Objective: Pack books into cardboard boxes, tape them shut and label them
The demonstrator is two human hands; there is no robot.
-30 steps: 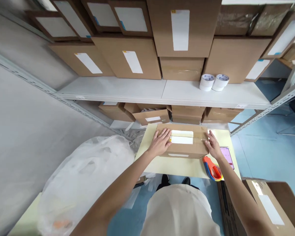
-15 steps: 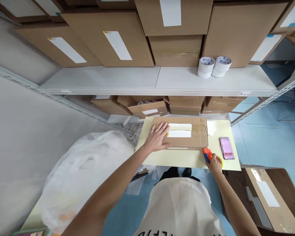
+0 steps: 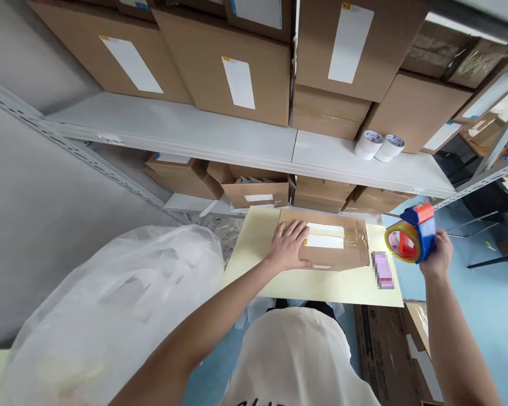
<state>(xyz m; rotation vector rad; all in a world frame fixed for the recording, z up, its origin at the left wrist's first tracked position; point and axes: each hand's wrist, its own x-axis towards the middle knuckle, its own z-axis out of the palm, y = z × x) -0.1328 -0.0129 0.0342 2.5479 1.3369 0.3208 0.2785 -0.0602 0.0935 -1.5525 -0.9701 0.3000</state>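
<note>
A closed cardboard box (image 3: pixel 338 258) with white labels and clear tape at its right end lies on a pale yellow table (image 3: pixel 249 254). My left hand (image 3: pixel 288 248) rests flat on the left part of its top, fingers stretched out. Up in the air to the right of the table, my right hand (image 3: pixel 439 254) grips a blue and orange tape dispenser (image 3: pixel 425 228) with a yellow-rimmed roll in it. The dispenser is apart from the box. A pink, pixelated phone-like object (image 3: pixel 383 270) lies at the table's right side.
A shelf (image 3: pixel 245 135) with cardboard boxes stands behind the table, with white tape rolls (image 3: pixel 368 145) on it. A large translucent plastic bag (image 3: pixel 122 304) bulges at the left. More cardboard (image 3: pixel 385 349) stands on the floor at the lower right.
My right hand has lifted the tape dispenser from the table's front right up and to the right. The left hand stays on the box, which appears slightly turned. The view has tilted.
</note>
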